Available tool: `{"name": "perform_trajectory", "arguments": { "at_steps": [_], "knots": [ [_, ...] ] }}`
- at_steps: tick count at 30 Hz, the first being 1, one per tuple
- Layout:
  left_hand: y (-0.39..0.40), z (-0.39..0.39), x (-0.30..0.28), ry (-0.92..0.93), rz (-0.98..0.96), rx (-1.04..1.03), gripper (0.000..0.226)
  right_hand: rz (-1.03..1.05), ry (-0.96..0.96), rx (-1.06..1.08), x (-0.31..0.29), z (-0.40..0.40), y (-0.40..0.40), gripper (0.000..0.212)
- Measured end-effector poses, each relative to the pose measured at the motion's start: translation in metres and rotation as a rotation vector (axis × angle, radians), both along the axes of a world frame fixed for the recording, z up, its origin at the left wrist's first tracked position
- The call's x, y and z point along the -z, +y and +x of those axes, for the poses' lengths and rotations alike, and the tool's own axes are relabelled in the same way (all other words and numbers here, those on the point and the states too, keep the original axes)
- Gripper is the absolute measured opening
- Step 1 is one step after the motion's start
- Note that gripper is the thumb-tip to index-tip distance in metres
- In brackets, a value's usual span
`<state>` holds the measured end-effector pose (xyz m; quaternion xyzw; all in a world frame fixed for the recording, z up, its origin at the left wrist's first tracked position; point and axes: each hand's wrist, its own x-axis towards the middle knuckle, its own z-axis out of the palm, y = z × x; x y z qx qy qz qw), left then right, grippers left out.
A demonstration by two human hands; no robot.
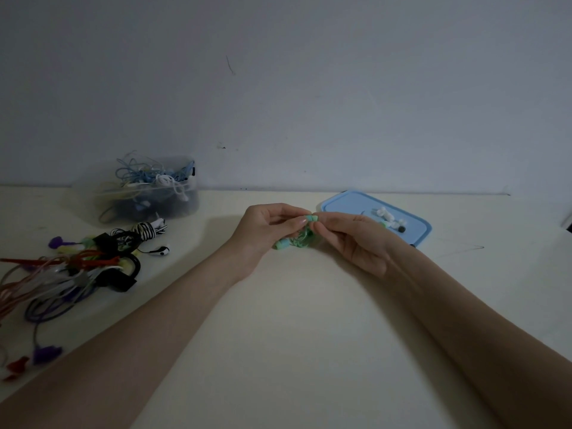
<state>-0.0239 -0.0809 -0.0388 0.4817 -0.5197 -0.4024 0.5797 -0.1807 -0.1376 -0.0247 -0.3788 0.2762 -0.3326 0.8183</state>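
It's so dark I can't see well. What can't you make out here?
Head view only.
Hidden by the fingers: most of the green cord.
Cut off by left edge: cable pile.
Too small, dim: bits on the lid.
Blurred by cloudy wall: contents of the tub.

to your left, a clear tub (145,193) stuffed with tangled blue and white cables sits on the pale table (294,320) against the grey wall (309,88). just in front of it you have a zebra-striped earphone bundle (148,230), and nearer you a loose heap of red, purple and clear cables (62,274). on your right lies a blue lid (346,202) carrying small white earbud pieces (385,213).
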Motion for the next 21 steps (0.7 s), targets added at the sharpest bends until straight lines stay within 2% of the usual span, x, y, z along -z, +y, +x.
{"name": "perform_trajectory", "arguments": {
  "at_steps": [5, 11, 21],
  "knots": [
    [-0.0017, 0.0016, 0.0005, -0.008, 0.023, 0.004, 0.014, -0.030, -0.001, 0.001, 0.0001, 0.0007, 0.0021, 0.016],
    [-0.0030, 0.0026, 0.0023, 0.030, 0.052, -0.070, 0.011, -0.142, -0.008, 0.098, 0.0030, 0.0054, 0.0041, 0.011],
    [-0.0043, 0.0013, 0.0027, 0.004, 0.072, -0.084, 0.007, -0.202, -0.010, 0.101, 0.0050, 0.0059, 0.0056, 0.012]
  ]
}}
